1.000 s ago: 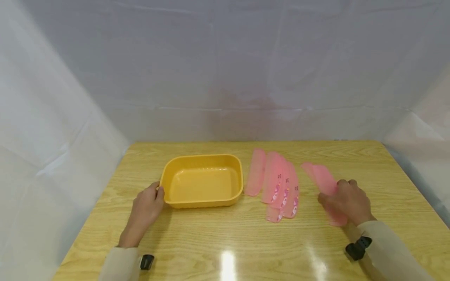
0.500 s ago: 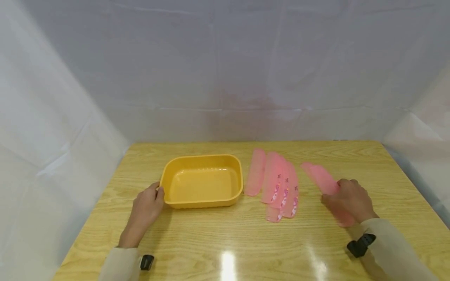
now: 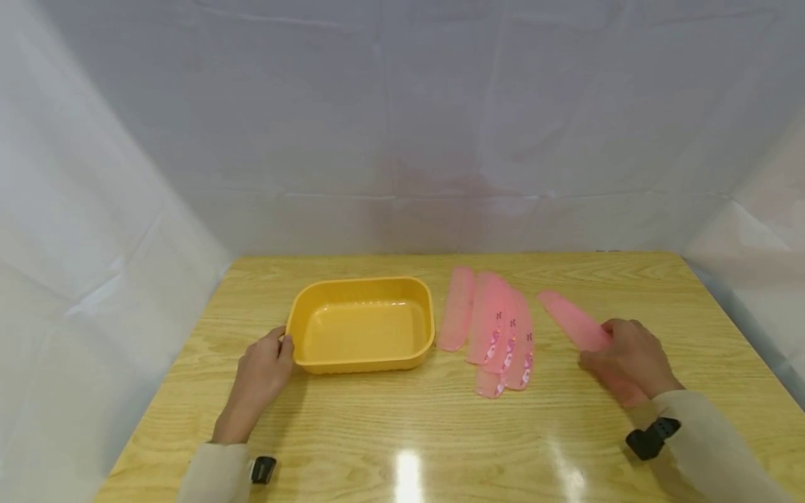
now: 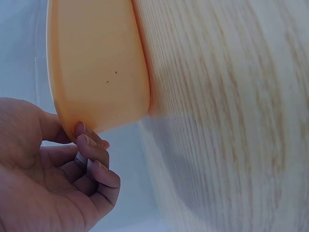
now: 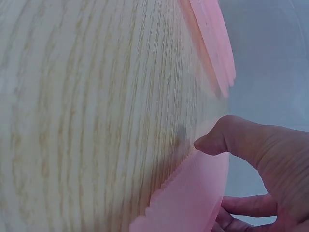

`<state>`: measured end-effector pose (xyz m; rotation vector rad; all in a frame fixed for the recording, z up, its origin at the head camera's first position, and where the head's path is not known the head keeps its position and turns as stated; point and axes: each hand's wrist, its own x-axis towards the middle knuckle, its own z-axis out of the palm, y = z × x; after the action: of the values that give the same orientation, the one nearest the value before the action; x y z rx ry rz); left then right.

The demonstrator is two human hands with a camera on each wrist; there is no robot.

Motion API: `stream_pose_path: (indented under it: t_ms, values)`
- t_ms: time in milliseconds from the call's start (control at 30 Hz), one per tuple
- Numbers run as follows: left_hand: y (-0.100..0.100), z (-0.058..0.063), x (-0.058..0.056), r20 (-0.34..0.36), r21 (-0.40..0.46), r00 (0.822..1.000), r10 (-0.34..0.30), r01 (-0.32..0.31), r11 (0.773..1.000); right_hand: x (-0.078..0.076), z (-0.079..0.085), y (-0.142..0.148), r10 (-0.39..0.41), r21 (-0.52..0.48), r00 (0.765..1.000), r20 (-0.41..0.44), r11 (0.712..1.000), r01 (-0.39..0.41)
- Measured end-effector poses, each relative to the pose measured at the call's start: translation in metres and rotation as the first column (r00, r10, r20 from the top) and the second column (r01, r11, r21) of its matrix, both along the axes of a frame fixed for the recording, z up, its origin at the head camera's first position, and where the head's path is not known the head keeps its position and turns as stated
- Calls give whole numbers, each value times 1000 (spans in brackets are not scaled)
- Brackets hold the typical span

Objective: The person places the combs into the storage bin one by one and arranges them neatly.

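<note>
My left hand (image 3: 260, 374) pinches the left rim of a yellow plastic basin (image 3: 365, 328) on the table; the left wrist view shows thumb and fingertips at the basin's edge (image 4: 96, 63). On the right, my right hand (image 3: 629, 356) grips a translucent pink comb (image 3: 572, 321) across its middle, thumb on one edge and fingers on the other. Its toothed edge shows in the right wrist view, where the comb (image 5: 188, 193) lies close over the tabletop. Between basin and right hand, several pink combs (image 3: 516, 342) with cartoon prints lie overlapped in a fan.
One plain pink comb (image 3: 458, 307) lies between the basin and the fan. The wood-grain table (image 3: 390, 419) ends at a back edge against white sheeting (image 3: 402, 140), which also hangs at both sides.
My right hand has shifted slightly right. The pink pieces under it, spread apart before, now line up as one shape. My left hand and the basin stay as they were.
</note>
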<state>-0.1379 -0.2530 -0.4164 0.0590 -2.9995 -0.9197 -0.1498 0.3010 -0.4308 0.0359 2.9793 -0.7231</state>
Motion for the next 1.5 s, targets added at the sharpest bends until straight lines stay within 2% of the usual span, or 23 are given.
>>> stream_pose_path:
  t_ms: [267, 533, 900, 1133, 1500]
  values:
    - [0, -1, 0, -5, 4, 1000, -2, 2, 1000, -3, 4, 2, 36, -6, 999, -5, 999, -36]
    - [0, 0, 1, -10, 6, 1000, -9, 10, 1000, -8, 9, 2, 44, -16, 999, 27, 999, -43]
    - [1, 2, 2, -16, 8, 1000, -2, 2, 1000, -14, 16, -8, 118, -1, 992, -44, 993, -118]
    - [2, 2, 1, -27, 14, 1000, 8, -7, 1000, -24, 25, -16, 156, 18, 985, -69, 988, -155]
    - [1, -1, -1, -25, 19, 1000, 8, -7, 1000, -33, 32, -33, 180, -83, 981, -74, 979, -186]
